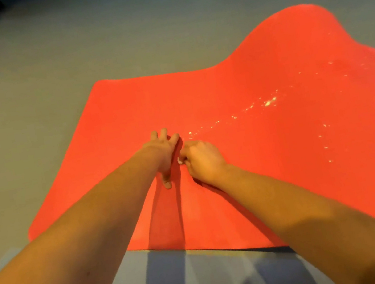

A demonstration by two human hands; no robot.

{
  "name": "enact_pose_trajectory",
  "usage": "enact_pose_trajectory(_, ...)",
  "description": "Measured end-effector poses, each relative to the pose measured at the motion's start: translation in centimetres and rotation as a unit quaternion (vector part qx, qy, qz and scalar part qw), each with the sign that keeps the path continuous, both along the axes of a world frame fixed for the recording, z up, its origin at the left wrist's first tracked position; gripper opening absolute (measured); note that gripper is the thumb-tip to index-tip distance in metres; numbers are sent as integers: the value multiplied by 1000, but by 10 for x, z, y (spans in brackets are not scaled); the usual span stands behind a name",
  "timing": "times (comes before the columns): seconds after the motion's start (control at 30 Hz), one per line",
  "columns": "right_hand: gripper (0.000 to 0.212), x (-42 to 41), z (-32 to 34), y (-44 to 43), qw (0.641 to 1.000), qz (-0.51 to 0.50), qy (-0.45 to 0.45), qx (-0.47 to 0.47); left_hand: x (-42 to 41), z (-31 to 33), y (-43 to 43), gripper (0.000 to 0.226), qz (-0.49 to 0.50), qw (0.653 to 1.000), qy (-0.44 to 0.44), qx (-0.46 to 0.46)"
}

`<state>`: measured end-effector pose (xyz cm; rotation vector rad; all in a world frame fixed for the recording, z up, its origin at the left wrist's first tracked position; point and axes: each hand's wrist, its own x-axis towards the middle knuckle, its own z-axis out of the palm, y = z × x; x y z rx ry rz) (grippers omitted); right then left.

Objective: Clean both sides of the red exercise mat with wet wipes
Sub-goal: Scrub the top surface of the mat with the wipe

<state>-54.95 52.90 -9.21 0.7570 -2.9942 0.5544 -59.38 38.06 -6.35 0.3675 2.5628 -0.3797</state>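
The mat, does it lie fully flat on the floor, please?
No, the mat humps up at its far right end.

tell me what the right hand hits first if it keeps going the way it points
Probably the left hand, flat on the red mat just ahead of the right hand, which pinches a small white scrap; the gap looks slight.

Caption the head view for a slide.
Left hand pressed flat on red mat, right hand gripping a small white wad beside white specks.
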Motion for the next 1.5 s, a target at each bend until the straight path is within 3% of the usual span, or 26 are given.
enact_pose_trajectory(0.17,17,-89,1,-1,999,-42,3,15,-5,-2,-8,140,8,999,1,43)
enact_pose_trajectory(0.27,17,-112,4,1,999,-40,-2,24,4,-5,-21,135,27,994,-4,103)
enact_pose_trajectory(0.43,20,-110,2,-1,998,-58,3,28,18,-6,-22,126,32,992,1,122)
enact_pose_trajectory(0.63,23,-72,-3,2,998,-16,39,53,-25,3,-24,83,72,982,23,171)
enact_pose_trajectory(0.7,23,-57,-8,7,997,2,44,58,-36,3,-19,95,58,987,33,146)
enact_pose_trajectory(0.8,23,-62,-9,10,998,4,42,38,-57,-3,-16,145,21,993,6,118)
enact_pose_trajectory(0.83,23,-73,-8,9,999,-5,38,34,-66,-4,-16,151,10,994,-13,110)
enact_pose_trajectory(0.9,23,-107,-6,7,998,-34,40,27,-83,-5,-17,138,14,992,-23,124)
enact_pose_trajectory(1.0,24,-159,-2,9,995,-77,41,52,-99,-13,-16,86,32,982,33,182)
enact_pose_trajectory(1.1,24,-194,-2,8,991,-120,33,55,-93,-27,-12,35,67,961,142,227)
enact_pose_trajectory(1.3,23,-180,-5,6,990,-125,47,52,-61,-73,-4,39,63,907,307,280)
enact_pose_trajectory(1.5,22,-164,-14,15,994,-71,74,40,-62,-82,-3,53,71,902,327,273)
